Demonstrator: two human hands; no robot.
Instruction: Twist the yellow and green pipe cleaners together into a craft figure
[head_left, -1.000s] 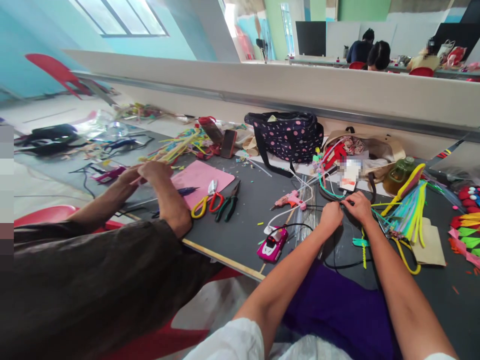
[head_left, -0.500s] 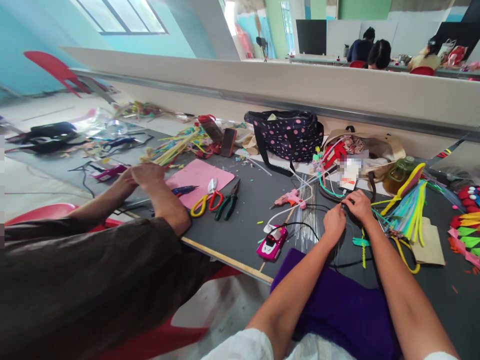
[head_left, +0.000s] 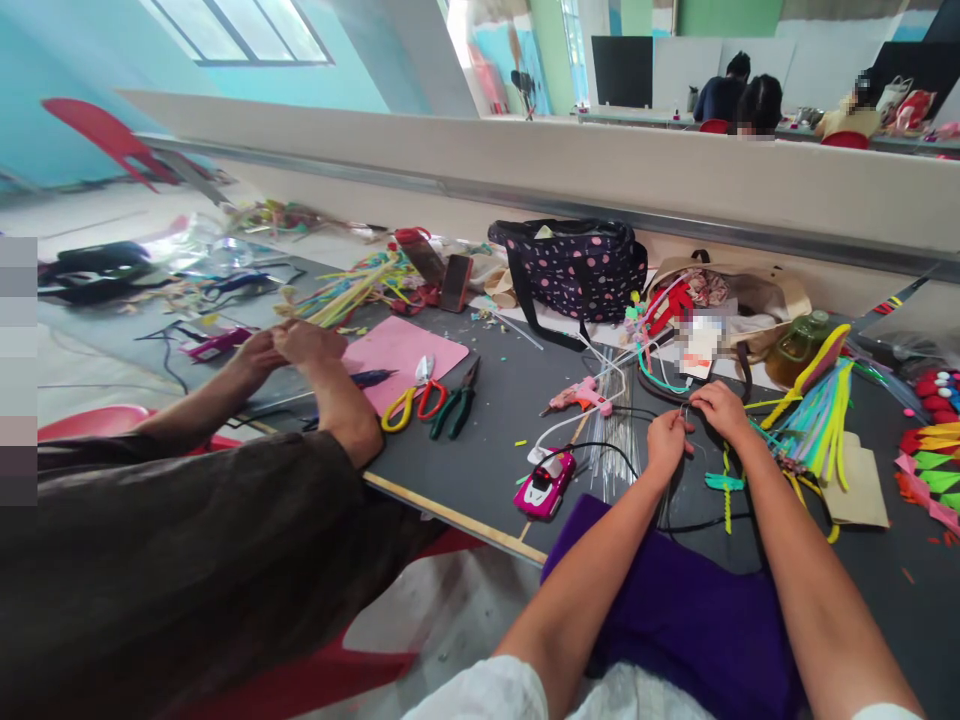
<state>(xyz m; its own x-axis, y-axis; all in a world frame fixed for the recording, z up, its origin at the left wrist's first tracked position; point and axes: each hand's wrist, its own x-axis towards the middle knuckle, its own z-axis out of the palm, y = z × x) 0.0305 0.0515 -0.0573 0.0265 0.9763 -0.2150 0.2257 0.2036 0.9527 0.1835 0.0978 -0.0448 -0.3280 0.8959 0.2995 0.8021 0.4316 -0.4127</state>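
My left hand (head_left: 667,442) and my right hand (head_left: 720,412) are close together over the dark table, fingers pinched. Between the fingertips shows a thin pale wire (head_left: 684,411); its full length is hard to make out. Left of my hands lie a bundle of clear thin strands (head_left: 616,455) and a pink glue gun (head_left: 579,397). A magenta and white car-shaped device (head_left: 546,486) with a cord sits nearer the edge. Beside my right wrist is a yellow twisted stem (head_left: 727,500) with a teal piece (head_left: 723,482) across it. Purple cloth (head_left: 675,610) lies under my forearms.
A co-worker's hands (head_left: 300,345) are at the left, by a pink sheet (head_left: 420,350), scissors (head_left: 415,395) and pliers (head_left: 456,400). A patterned bag (head_left: 574,280) and a green bottle (head_left: 796,348) stand at the back. A colourful tassel (head_left: 821,425) lies right.
My hands have shifted slightly, the left fingers now pointing up more, and the thin wire shows between them. The co-worker's hands have moved a little to the right.
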